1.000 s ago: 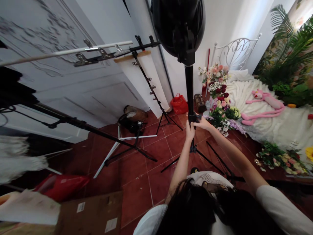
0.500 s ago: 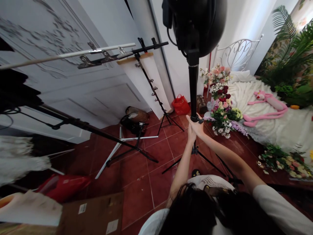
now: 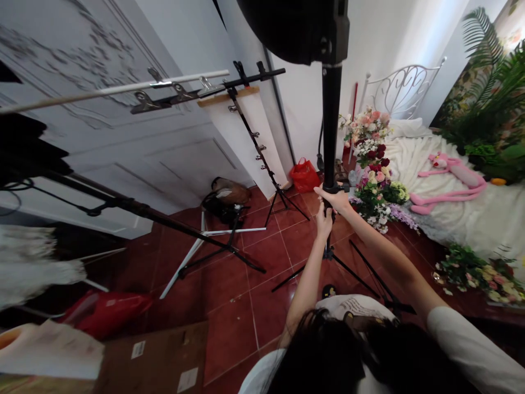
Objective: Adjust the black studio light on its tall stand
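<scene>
Near left, a cardboard box (image 3: 153, 358) is seen. Right of centre, a black light stand (image 3: 331, 120) is held upright, encircled by the left hand (image 3: 324, 220) and, just above, by the right hand (image 3: 337, 200). Farther right, flowers (image 3: 379, 174) and a pink plush toy (image 3: 461, 174) are seen.

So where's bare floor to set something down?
The red tiles between the cardboard and the held stand look bare, bar specks; likewise those between that stand and the white floor poles. Right of the stand it's crowded: flowers beside the bed.
</scene>
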`<state>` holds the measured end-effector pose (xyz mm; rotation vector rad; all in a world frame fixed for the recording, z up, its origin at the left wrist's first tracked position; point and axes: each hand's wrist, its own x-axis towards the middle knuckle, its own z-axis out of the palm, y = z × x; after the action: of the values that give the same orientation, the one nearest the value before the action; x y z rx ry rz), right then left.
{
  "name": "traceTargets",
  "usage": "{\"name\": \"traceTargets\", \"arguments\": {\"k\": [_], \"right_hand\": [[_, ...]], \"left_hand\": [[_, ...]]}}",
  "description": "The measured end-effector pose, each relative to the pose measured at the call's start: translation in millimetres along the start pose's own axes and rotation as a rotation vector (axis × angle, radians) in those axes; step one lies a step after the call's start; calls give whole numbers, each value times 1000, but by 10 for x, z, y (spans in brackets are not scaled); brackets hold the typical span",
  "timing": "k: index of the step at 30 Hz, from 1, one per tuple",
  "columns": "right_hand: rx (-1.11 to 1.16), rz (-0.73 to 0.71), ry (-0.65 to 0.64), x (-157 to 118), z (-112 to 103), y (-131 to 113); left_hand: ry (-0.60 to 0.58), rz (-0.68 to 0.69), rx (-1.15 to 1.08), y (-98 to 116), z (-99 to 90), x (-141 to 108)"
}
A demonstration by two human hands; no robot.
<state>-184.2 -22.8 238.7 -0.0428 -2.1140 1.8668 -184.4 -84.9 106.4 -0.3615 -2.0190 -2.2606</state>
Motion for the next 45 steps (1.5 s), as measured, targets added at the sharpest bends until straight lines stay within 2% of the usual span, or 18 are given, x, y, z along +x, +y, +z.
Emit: {"name": "traceTargets", "arguments": {"k": [3,7,16,20,24,27,29,33,38,45], "right_hand": [[20,-8,-37,44,-28,-148],[10,-44,-64,89,-56,-264],[11,-116,-119,203,-57,-385],[-58,-148,-113,163,-102,-372],[-195,-165,-65,-45,-312,-82],[-295,-235,-173,-316,-557,325],[-406,-275,-198,-522,-693,605],[-522,-288,-217,-846,-759,1009],[-514,-257,-213,-876,-637,1221],[-497,-242,-169,-726,-633,1300]], "left_hand": [[-4,13,-79,25,41,83],[-65,-3,-138,51,72,147],[-126,-42,-113,70,45,198],[-121,-40,-96,79,48,200],[-118,-38,-74,59,43,211],[-107,-36,-61,48,30,216],[-114,-24,-68,55,25,216],[-151,24,-71,83,30,219],[-156,44,-62,79,36,233],[-156,43,-84,91,34,226]]}}
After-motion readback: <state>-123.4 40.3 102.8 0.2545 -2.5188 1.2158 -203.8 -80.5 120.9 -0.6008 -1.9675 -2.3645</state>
